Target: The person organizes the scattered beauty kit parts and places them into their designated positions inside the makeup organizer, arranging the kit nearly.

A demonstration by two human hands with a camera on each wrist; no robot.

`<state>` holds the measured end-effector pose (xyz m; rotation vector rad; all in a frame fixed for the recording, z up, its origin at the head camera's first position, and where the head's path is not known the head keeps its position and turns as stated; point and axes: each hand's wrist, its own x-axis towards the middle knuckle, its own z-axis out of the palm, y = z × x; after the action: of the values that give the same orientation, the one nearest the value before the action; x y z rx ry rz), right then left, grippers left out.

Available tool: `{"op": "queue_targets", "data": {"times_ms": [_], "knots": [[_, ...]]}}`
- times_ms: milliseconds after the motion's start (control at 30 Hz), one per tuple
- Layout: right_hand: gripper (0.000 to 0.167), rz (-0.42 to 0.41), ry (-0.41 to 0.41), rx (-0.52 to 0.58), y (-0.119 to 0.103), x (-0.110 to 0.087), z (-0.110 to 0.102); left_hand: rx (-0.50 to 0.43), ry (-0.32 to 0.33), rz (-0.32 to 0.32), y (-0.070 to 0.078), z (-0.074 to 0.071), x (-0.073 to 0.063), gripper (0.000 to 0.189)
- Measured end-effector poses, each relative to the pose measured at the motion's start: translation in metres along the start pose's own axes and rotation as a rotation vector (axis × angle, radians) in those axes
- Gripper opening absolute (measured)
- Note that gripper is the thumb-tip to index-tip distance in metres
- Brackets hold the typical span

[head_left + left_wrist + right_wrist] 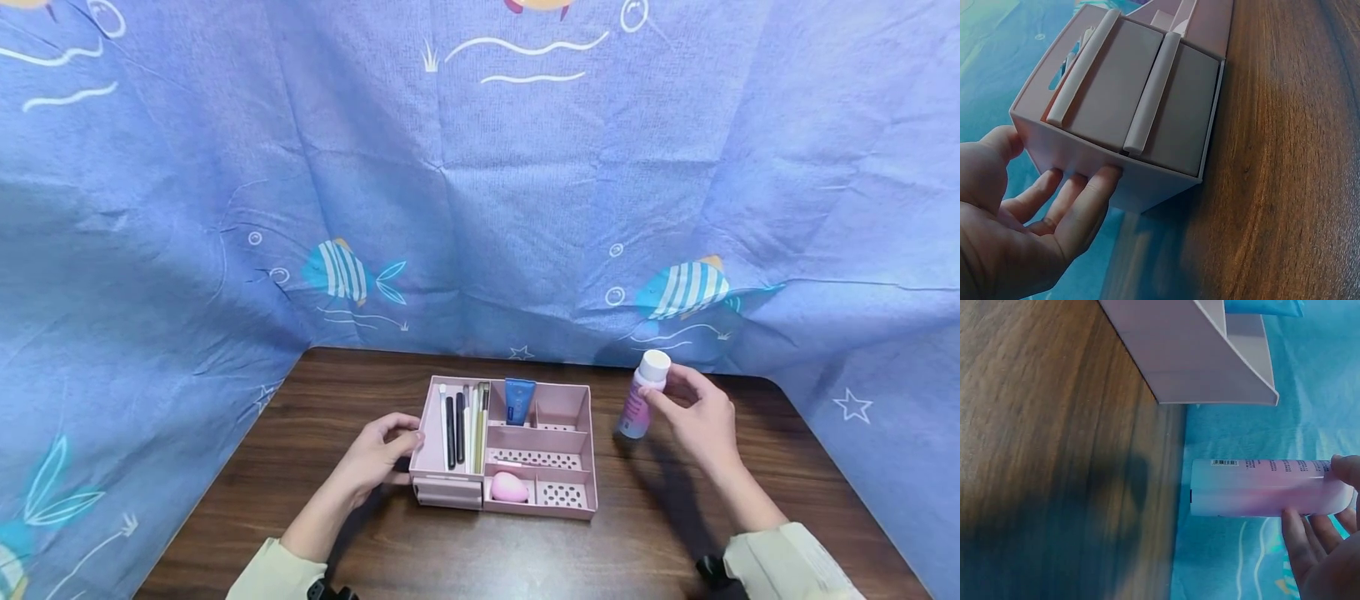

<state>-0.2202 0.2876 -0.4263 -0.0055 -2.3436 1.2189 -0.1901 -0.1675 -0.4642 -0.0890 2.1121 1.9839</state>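
My right hand [701, 417] holds a pink and purple bottle with a white cap [643, 396] between thumb and fingers, to the right of the organizer. In the right wrist view the bottle [1266, 487] shows printed text and a barcode. With thumb and fingertips my left hand [382, 454] touches the left side wall of a pink desk organizer [538, 508]. The left wrist view shows the left hand [1041, 212] against that wall, beside two drawers [1116, 81] with long handles. A blue tube [519, 402] stands in a back compartment.
Several brushes and pens [460, 429] lie on the organizer's left top. A pink egg-shaped sponge [509, 487] sits in a front compartment. Under everything is a dark wooden table [300, 467], with a blue fish-patterned curtain [510, 217] hanging behind and at both sides.
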Motion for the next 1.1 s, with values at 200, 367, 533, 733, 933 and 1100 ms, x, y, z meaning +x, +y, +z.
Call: {"op": "queue_targets", "data": {"times_ms": [200,367,533,733,933,1100], "knots": [[0.044,-0.041,0.012,-0.016,-0.005,0.004,0.001,0.002,-0.001,0.017,-0.003,0.001,0.000,0.041],[0.045,-0.057,0.002,0.010,-0.019,0.005,0.003,0.008,-0.001,0.017,-0.003,0.001,0.000,0.041],[0.044,-0.068,-0.017,0.050,-0.035,0.005,0.005,0.008,-0.004,0.015,-0.004,0.001,0.000,0.040],[0.044,-0.136,-0.042,0.066,-0.052,0.010,0.007,0.001,0.005,0.004,-0.004,0.001,0.000,0.040],[0.041,-0.158,-0.054,0.099,-0.063,0.011,0.013,0.002,0.001,0.004,-0.003,0.001,0.000,0.040],[0.039,-0.158,-0.065,0.110,-0.069,0.008,0.018,0.003,-0.010,0.006,0.000,0.000,0.001,0.041]]}}
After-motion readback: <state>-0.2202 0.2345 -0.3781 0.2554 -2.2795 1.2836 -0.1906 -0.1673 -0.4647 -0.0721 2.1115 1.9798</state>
